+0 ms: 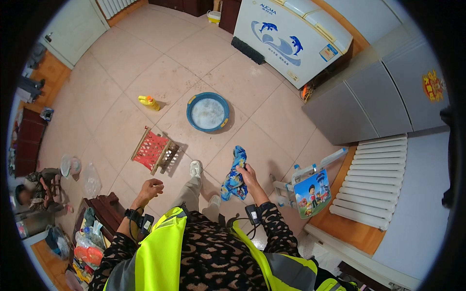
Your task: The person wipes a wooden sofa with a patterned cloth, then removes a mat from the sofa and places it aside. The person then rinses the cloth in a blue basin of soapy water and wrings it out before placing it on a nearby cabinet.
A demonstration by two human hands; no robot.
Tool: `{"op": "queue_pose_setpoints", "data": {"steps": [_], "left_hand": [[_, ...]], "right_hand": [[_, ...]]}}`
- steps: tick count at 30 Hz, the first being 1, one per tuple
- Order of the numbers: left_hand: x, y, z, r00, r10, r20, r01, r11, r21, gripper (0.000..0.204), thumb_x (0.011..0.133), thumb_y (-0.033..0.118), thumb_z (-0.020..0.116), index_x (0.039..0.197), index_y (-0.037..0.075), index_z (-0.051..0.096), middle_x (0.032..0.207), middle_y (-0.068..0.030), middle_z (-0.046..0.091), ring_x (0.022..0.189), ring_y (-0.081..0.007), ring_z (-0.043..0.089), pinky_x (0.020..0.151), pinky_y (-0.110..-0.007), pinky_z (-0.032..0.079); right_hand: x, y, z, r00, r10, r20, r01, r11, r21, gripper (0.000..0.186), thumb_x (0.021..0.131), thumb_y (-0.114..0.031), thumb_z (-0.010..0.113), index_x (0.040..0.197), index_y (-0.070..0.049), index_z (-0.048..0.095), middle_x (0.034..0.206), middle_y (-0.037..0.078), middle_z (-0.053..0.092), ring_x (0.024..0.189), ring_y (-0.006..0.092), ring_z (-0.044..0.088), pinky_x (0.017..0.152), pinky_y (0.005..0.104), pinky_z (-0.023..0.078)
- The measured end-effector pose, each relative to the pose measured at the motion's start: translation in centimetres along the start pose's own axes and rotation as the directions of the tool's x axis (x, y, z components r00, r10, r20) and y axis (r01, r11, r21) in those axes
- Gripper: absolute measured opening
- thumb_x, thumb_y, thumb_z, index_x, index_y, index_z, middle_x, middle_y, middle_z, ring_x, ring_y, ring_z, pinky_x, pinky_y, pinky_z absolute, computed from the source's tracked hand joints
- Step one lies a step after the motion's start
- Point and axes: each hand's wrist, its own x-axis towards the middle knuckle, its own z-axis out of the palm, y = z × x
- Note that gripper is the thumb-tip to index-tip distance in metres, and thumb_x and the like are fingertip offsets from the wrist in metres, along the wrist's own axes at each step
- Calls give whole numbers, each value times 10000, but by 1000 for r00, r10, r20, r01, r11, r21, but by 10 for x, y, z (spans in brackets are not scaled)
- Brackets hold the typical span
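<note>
My right hand [248,175] is closed round a bunched blue cloth [235,177] with yellow and white patches. The cloth hangs in folds above the floor, to the right of my feet. My left hand [152,188] is held out empty, its fingers loosely bent and a little apart. Beyond it stands a small folding stool [151,150] with a red woven seat and wooden bars. Farther ahead, a round blue basin [208,129] with yellow handles holds foamy water [208,113]. A yellow bottle [149,103] stands on the tiles left of the basin.
A white chest freezer [281,39] and a grey refrigerator [349,106] line the right side. Nearer are a small chair with a picture panel [312,194] and a white radiator [374,182]. At left, a person [41,189] sits near a cluttered dark wooden cabinet [104,213].
</note>
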Motion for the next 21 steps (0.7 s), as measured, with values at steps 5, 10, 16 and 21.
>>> {"op": "queue_pose_setpoints", "data": {"steps": [5, 10, 16, 21], "left_hand": [[78, 28, -29, 994, 1, -111, -10, 997, -78, 288, 867, 203, 621, 1069, -1, 620, 900, -73, 653, 747, -181, 663, 621, -312, 506], [166, 70, -38, 977, 210, -29, -211, 976, -46, 274, 839, 185, 621, 995, -40, 636, 760, -37, 638, 645, -120, 592, 551, -283, 471], [242, 149, -14, 926, 373, -64, -368, 927, 79, 272, 829, 185, 635, 1032, 4, 655, 791, -51, 641, 726, -122, 600, 614, -280, 481], [277, 203, 4, 995, 98, -5, -98, 995, -6, 306, 892, 136, 552, 1146, -30, 584, 1036, -86, 634, 905, -168, 640, 779, -307, 520]], "right_hand": [[50, -51, 11, 1000, 26, -12, -28, 988, -151, 286, 863, -220, 638, 1065, -24, 581, 968, 71, 627, 880, 159, 585, 787, 313, 484], [73, -134, -32, 1000, -24, -11, 18, 923, -385, 305, 828, -235, 675, 1014, -9, 592, 921, 85, 648, 796, 175, 623, 723, 315, 510], [204, -184, -83, 984, 156, 82, -117, 928, -353, 407, 832, -279, 672, 1110, -5, 554, 961, 137, 659, 891, 237, 644, 780, 358, 506], [368, -143, -52, 992, -4, 127, 95, 679, -728, 529, 814, -357, 641, 1184, -2, 511, 1128, 229, 592, 1093, 385, 557, 922, 430, 441]]}}
